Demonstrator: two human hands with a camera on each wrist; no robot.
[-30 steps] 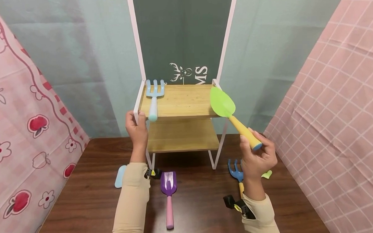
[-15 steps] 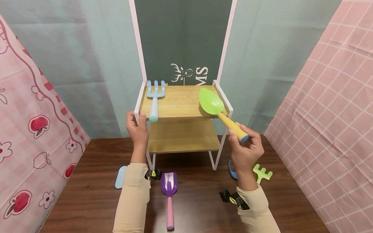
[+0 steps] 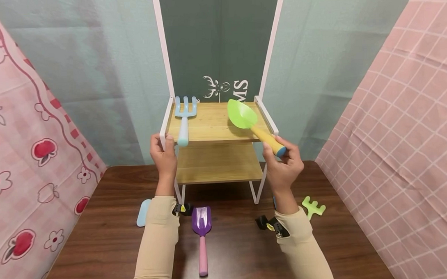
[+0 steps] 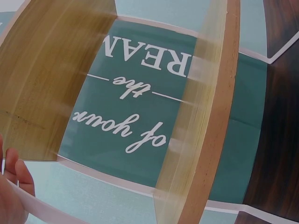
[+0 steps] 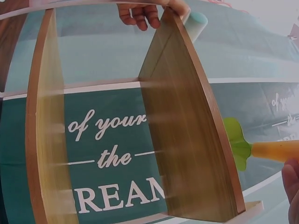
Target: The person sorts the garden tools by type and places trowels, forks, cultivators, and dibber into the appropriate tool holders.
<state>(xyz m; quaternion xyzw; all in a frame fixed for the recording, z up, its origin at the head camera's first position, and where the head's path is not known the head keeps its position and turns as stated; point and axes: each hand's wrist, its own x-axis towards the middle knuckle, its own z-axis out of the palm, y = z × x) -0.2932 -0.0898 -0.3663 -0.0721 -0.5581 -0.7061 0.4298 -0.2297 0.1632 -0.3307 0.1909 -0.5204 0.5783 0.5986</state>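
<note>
Green trowel at the top shelf.
The right hand grasps the trowel by its handle, blade apparently resting on the shelf; the left hand grips the rack's frame beside a blue fork.

even, soft light fills the head view, which is sharp, with faint shadows under the shelf. both wrist views bend strongly at the edges, boards smeared by blur.
</note>
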